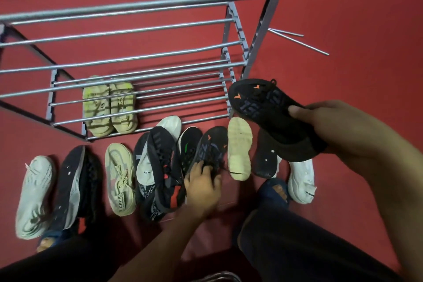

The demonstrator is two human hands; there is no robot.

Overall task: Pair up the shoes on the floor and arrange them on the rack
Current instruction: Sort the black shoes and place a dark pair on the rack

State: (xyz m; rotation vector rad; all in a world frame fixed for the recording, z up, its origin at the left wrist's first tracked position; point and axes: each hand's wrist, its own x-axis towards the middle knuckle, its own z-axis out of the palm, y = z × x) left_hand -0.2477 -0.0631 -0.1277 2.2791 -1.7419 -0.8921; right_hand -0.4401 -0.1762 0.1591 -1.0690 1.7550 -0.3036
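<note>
Right hand [320, 126] raised off the floor, fingers and thumb curled round the heel end of a black shoe [270, 110], toe aimed up and left toward the rack's lower right corner. Left hand [201, 186] down among the shoes, fingers curled into the laces of the matching black shoe [211, 151], same orange marks on the upper; whether lifted or only gripped on the floor, cannot tell.

Above and beyond both hands, grey rack [142, 62], several tiers of bars, standing on the red floor [354, 52]. On its lowest tier, up and left of the left hand, yellow pair [109, 107], side by side, toes toward the camera.

Left of the left hand, a loose row on the floor: dark shoe with red patch [164, 167] lying over a white one, then cream shoe [120, 178], dark shoe on its side [71, 188], pale shoe [34, 194] farthest left. Between the hands, cream sole [239, 146] turned up, with a black sole [265, 158] just beside it. Below the right hand, white shoe [301, 178].

Up and right of the right hand, loose rods [297, 40] on the floor beside the rack.
</note>
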